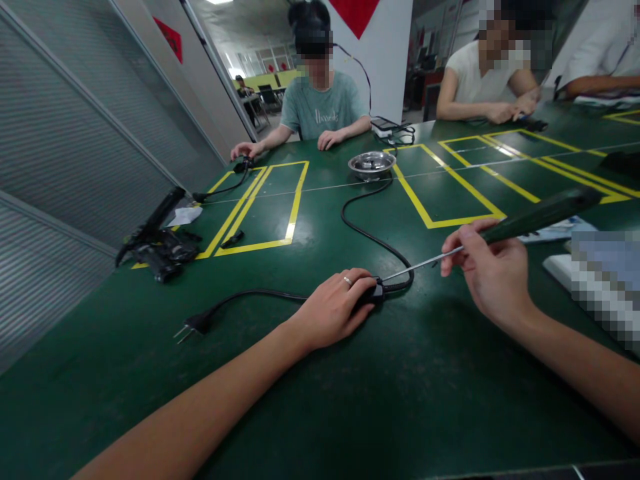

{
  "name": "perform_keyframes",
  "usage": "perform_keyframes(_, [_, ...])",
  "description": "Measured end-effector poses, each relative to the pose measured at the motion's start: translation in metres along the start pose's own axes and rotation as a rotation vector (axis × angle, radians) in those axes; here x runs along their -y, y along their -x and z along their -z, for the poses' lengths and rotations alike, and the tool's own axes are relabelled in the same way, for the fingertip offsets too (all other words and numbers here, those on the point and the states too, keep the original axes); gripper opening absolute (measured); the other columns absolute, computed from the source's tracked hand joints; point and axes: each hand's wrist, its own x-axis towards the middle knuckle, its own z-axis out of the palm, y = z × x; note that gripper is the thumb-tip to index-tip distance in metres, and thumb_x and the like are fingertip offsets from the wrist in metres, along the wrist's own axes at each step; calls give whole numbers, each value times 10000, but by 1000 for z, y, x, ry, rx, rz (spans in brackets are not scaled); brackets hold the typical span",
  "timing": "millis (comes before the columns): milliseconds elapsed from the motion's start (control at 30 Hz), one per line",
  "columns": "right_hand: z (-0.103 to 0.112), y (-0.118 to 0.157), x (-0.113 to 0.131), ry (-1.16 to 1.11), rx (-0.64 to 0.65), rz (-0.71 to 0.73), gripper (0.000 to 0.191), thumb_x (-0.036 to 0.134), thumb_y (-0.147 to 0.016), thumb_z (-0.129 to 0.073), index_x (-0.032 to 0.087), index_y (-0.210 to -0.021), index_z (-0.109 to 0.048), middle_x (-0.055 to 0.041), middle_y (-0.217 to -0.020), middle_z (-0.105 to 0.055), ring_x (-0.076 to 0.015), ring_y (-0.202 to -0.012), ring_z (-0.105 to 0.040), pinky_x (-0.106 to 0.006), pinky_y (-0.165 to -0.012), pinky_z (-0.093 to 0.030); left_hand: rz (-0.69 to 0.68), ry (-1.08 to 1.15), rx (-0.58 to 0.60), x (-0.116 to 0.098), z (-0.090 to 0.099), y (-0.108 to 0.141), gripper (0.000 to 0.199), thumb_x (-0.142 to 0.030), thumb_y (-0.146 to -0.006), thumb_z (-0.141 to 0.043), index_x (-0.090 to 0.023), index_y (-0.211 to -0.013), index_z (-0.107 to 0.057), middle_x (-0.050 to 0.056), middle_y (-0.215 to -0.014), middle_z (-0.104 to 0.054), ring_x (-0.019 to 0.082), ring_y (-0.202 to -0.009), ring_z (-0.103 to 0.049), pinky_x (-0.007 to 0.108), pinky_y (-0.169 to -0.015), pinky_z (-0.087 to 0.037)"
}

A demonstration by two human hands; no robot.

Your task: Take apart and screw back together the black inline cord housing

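My left hand [337, 307] is closed over a small black cord switch housing [379, 292] on the table, with a ring on one finger. My right hand [493, 273] grips a screwdriver [543, 215] by its dark green handle. The thin metal shaft slants down to the left, its tip at the housing's right end. From the housing a black power cord [270, 291] runs left to a two-pin plug [196, 327]. On the other side the cord curves up toward a shiny metal bowl [371, 165] holding small dark pieces that I cannot make out.
Yellow tape rectangles [295, 207] mark the green table [280, 413]. Black bagged items [167, 250] lie at the left edge, and a small black part [233, 239] sits nearer. A white object, partly blurred [560, 270], is at right. Across the table, a person [323, 100] and others sit.
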Motion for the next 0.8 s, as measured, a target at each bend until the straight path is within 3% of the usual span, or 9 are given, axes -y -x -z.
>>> perform_keyframes(467, [-1,-2,4,26,28,-23,185,344,-845,-646,239,-893,-501,24,-709,-629,-127,-489,-580,-276,-441,-489,7,5,8,0,-1,1,337,-288,-942,-478,-173,-1257,-452,136,-1263,-514,250,-1115,-541,461,-952,-480])
perform_keyframes(633, [0,-3,6,-2,52,-92,183,339,-826,-652,249,-881,-503,16,-730,-624,-137,-518,-582,-289,-471,-494,4,3,8,0,0,1,339,-290,-944,-473,-168,-1259,-449,136,-1267,-511,253,-1114,-539,458,-953,-478])
perform_keyframes(800, [3,-4,7,-207,96,-119,233,375,-866,-475,265,-1058,-547,-25,-866,-626,-155,-580,-569,-308,-467,-461,12,11,8,-1,0,0,346,-294,-945,-470,-174,-1269,-447,134,-1271,-507,251,-1111,-541,453,-955,-480])
